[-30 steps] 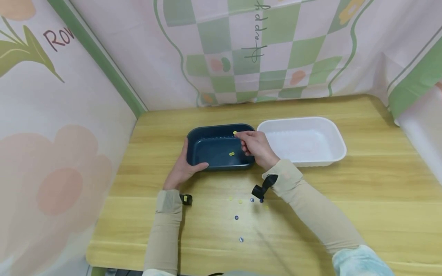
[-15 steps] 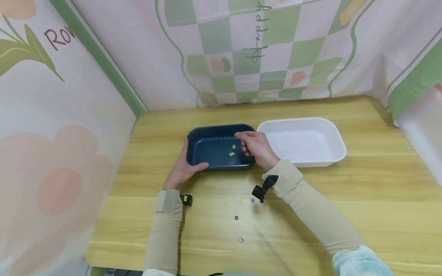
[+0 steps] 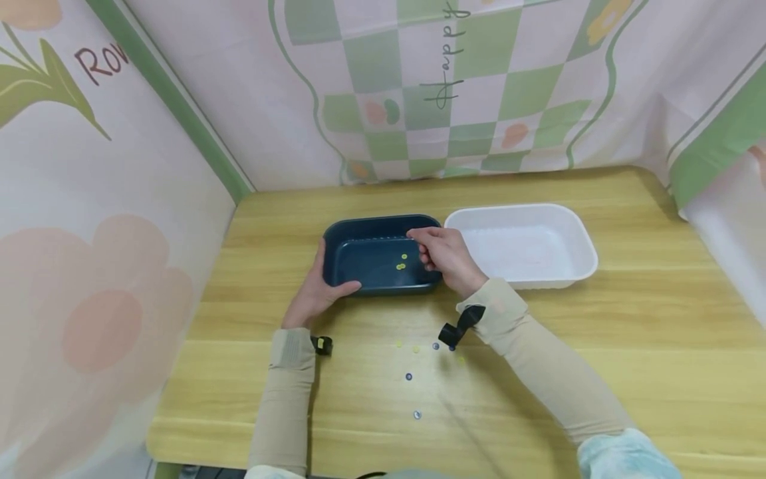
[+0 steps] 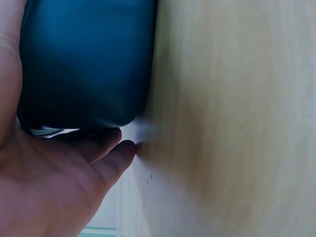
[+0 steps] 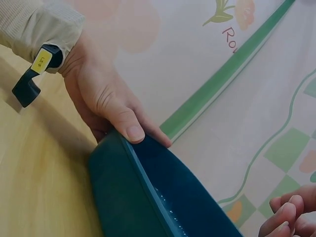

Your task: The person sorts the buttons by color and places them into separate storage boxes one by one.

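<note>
The left hand (image 3: 314, 293) grips the dark blue tray (image 3: 359, 256) at its end: the thumb lies over the near rim, and the fingers run along the outside of the end wall, as both wrist views bear out. The right hand (image 3: 450, 258) is closed in a pinch, its thumb and forefinger tips together over the far part of that tray (the head view shows nothing between them, and the right wrist view catches the fingers only at its edge). Three yellow discs (image 3: 401, 267) lie on the tray floor just below the right fingertips and well along from the left hand's grip, two of them touching and the third slightly farther back. Beyond the right hand, on the side away from the left, stands a white tray (image 3: 526, 246), end to end with the dark one. Nearer the person than either grip, more small pieces lie loose on the wooden table (image 3: 359, 412): yellow pieces (image 3: 416, 349) and blue pieces (image 3: 409, 376), some close under the right wrist. Each wrist carries a black camera mount (image 3: 461, 326) by its beige cuff (image 3: 492, 307), and behind both hands hangs a patterned cloth (image 3: 419, 126).
</note>
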A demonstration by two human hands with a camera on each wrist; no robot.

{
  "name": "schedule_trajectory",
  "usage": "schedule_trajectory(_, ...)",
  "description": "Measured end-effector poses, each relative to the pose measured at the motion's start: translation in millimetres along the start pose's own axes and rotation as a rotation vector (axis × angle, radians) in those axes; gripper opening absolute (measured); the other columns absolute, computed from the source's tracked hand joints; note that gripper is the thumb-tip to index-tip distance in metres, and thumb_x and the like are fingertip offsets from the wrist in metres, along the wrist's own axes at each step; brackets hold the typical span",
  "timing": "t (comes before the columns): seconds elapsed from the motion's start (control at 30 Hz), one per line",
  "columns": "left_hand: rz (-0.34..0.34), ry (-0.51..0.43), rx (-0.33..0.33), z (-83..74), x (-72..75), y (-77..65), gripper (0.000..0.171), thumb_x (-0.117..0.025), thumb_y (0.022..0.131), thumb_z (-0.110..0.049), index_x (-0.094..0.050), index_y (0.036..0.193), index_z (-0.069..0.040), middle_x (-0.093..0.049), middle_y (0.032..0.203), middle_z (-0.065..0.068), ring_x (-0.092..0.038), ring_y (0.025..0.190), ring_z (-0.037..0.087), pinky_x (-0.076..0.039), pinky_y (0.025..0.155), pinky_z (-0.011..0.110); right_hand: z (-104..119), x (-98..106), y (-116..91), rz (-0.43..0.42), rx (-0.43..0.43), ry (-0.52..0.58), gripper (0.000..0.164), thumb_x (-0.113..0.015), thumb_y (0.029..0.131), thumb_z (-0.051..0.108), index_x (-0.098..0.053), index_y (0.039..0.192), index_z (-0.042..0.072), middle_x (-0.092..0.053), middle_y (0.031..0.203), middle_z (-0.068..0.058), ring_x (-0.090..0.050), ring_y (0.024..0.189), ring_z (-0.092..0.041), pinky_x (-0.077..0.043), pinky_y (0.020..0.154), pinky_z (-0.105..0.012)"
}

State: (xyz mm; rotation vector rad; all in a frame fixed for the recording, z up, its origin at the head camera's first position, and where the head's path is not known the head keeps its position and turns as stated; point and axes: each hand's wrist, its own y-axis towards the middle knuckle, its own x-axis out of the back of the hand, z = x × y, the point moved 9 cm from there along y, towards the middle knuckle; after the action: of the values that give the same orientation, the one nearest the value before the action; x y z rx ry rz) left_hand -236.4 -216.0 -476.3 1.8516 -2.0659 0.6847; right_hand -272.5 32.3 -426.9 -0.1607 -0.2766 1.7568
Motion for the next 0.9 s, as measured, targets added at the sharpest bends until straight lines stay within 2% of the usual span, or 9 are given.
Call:
schedule_trajectory(0.33,0.011,-0.011,0.002,-0.4,-1.8,-0.9,0.119,-0.081,0.078,-0.041,0.010,0.155,-0.032,0.005,0.162,-0.007,-0.003,0.148,0.022,-0.011,0.118,0.048,1,0,-12,0.022,0.010,0.005,0.041,-0.056,0.099,0.030,-0.060,0.123,-0.003,-0.046,0.073,-0.003,-0.045,0.059,-0.013,-0.040,0.052,-0.021)
schedule_trajectory(0.57,0.023,-0.034,-0.001,-0.6,-1.9,-1.4,0.118,-0.080,0.080,-0.039,0.011,0.155,-0.034,0.007,0.161,-0.010,-0.001,0.148,0.020,-0.010,0.118,0.047,2,0,-27,0.026,0.030,0.008,0.032,-0.061,0.097,0.033,-0.064,0.106,0.002,-0.047,0.070,-0.003,-0.045,0.057,-0.013,-0.040,0.049,-0.022)
schedule_trajectory(0.9,0.022,-0.030,-0.001,-0.6,-1.6,-0.7,0.118,-0.080,0.080,-0.039,0.011,0.154,-0.034,0.008,0.161,-0.011,-0.001,0.147,0.019,-0.009,0.118,0.046,-9,0,-49,0.041,-0.001,-0.020,0.032,-0.061,0.096,0.034,-0.066,0.109,0.005,-0.049,0.070,-0.003,-0.046,0.058,-0.014,-0.040,0.050,-0.022)
